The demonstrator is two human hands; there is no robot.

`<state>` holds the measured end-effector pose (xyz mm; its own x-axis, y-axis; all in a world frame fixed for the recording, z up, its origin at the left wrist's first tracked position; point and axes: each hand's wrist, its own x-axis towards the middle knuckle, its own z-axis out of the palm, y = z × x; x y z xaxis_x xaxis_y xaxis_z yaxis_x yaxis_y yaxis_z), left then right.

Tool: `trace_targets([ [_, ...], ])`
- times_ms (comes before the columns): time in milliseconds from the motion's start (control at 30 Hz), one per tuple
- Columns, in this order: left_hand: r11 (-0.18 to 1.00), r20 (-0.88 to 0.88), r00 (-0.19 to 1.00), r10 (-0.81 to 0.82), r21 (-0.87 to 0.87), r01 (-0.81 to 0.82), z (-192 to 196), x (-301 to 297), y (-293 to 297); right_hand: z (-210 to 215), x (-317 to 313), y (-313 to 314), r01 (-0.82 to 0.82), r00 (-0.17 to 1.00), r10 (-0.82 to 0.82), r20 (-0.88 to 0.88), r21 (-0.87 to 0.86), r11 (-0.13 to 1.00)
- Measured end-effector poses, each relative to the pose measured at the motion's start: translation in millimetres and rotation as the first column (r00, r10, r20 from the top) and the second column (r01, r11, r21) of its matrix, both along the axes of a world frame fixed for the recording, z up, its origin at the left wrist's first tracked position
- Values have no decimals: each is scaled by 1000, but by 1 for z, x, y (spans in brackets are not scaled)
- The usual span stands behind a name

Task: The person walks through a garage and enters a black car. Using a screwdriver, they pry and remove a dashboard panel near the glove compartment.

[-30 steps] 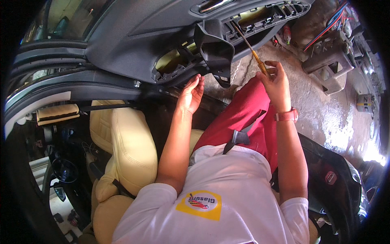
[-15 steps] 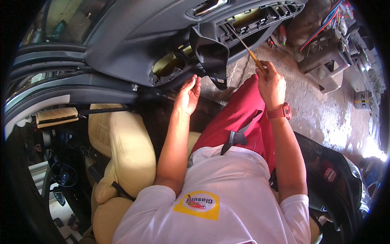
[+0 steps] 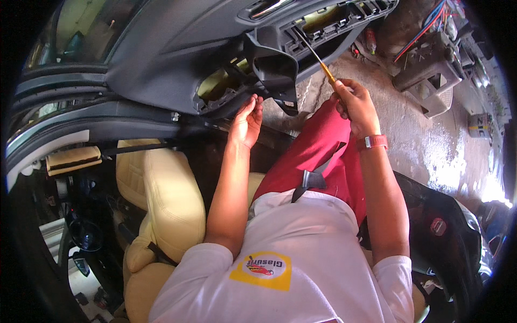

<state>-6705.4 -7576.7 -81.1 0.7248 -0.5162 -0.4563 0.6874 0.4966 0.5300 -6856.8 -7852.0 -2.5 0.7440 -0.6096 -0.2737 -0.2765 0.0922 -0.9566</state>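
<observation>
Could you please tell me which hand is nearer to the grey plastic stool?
Right. The right hand, gripping a yellow-handled screwdriver, is to the left of the grey plastic stool; the left hand, by the black door panel, is farther left.

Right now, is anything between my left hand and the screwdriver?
Yes: in this view, the black curved trim piece on the door panel lies between your left hand and the screwdriver; depth is unclear.

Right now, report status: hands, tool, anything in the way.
Right hand gripping amber-handled screwdriver, tip at door panel. Left hand seemingly empty, near panel's edge. Black trim piece juts between.
</observation>
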Motion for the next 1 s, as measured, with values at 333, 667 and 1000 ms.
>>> trace_targets([
  [333, 1000, 0, 1000, 13, 9, -13, -3, 3, 1, 8, 8, 6, -12, 1000, 15, -18, 169, 986],
  [667, 1000, -21, 1000, -2, 2, 2, -2, 1, 1, -13, -1, 3, 31, 1000, -29, 12, -228, 973],
  [1000, 999, -3, 1000, -5, 35, 5, -7, 2, 8, -1, 0, 4, 12, 998, -16, 55, 66, 998],
])
